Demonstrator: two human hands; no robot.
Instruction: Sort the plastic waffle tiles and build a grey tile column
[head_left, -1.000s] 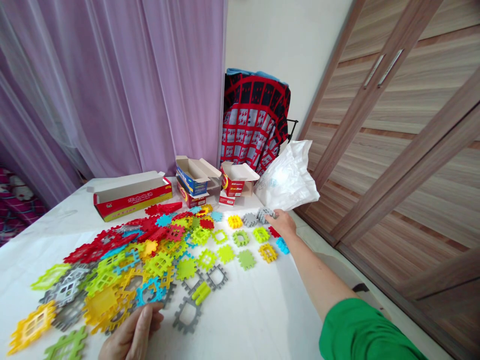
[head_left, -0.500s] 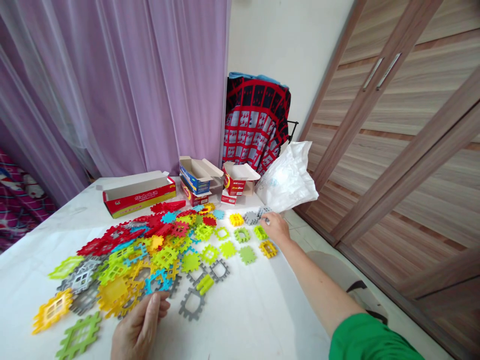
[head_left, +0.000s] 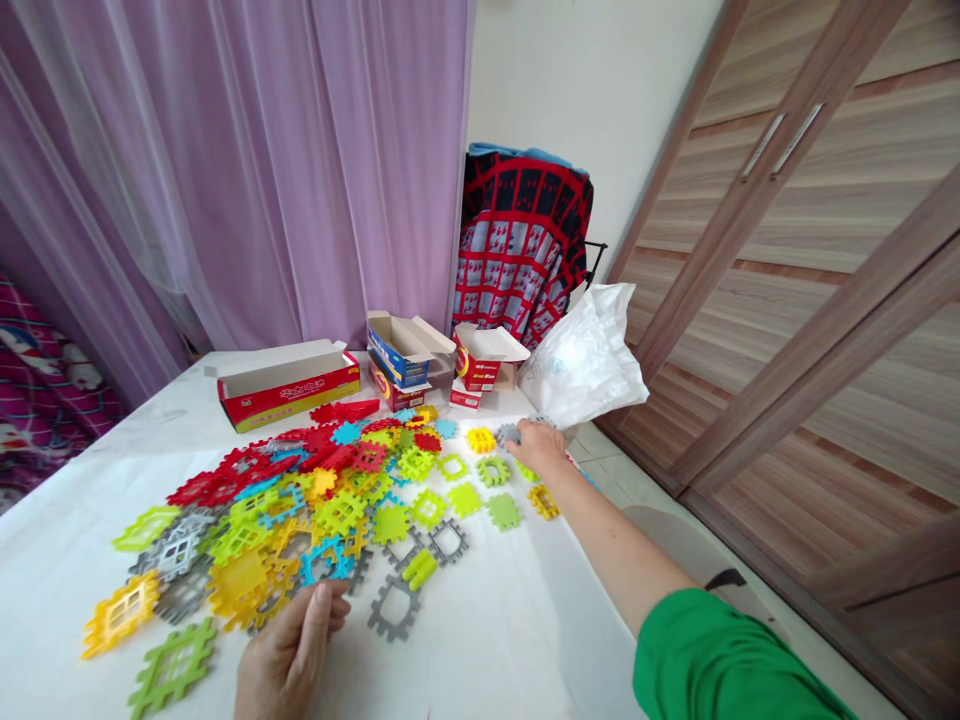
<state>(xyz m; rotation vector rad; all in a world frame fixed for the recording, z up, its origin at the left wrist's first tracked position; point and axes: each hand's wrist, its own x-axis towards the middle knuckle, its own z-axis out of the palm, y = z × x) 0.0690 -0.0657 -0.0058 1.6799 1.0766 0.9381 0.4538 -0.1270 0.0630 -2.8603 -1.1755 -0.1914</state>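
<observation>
A spread of flat interlocking plastic tiles (head_left: pixel 300 500) in red, yellow, green, blue and grey covers the white table (head_left: pixel 495 640). My right hand (head_left: pixel 536 448), at the end of a green sleeve, reaches to the far right of the spread and closes over a small grey tile (head_left: pixel 508 434) beside a yellow one (head_left: pixel 480 440). Its fingertips are partly hidden. My left hand (head_left: pixel 289 655) rests at the near edge of the pile, fingers stretched flat against a blue tile (head_left: pixel 322 565) and a yellow tile (head_left: pixel 240 585).
Open cardboard boxes stand at the table's far side: a long red one (head_left: pixel 289 385), a blue one (head_left: pixel 401 355), a small red one (head_left: pixel 480 370). A crumpled white plastic bag (head_left: pixel 589 355) lies at the far right corner. Purple curtains hang behind; wooden wardrobe doors (head_left: pixel 810 280) stand at right.
My right hand has drawn left from the bag's edge onto the small grey tile. My left hand has stayed by the near tiles while the view shifted slightly.
</observation>
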